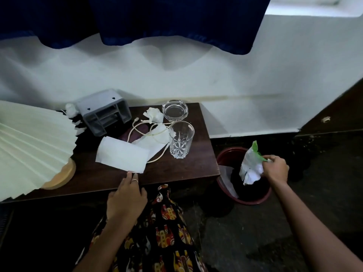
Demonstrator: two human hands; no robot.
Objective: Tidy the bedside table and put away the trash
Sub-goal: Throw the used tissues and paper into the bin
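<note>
My right hand (276, 169) grips a crumpled white and green wrapper (251, 165) above the red bin (245, 201) to the right of the table. My left hand (127, 197) rests at the front edge of the dark wooden bedside table (176, 171), fingertips touching the near edge of a flat white paper sheet (121, 156). Farther back lie a second white paper (157, 140), a crumpled tissue (154, 115) and a white cable (143, 126). Another crumpled tissue (71, 109) sits behind the grey box.
A tall cut-glass tumbler (181, 140) and a glass ashtray (174, 110) stand at the table's right side. A grey plastic box (104, 111) sits at the back. A pleated cream lampshade (29, 146) on a wooden base (60, 177) fills the left. White wall behind.
</note>
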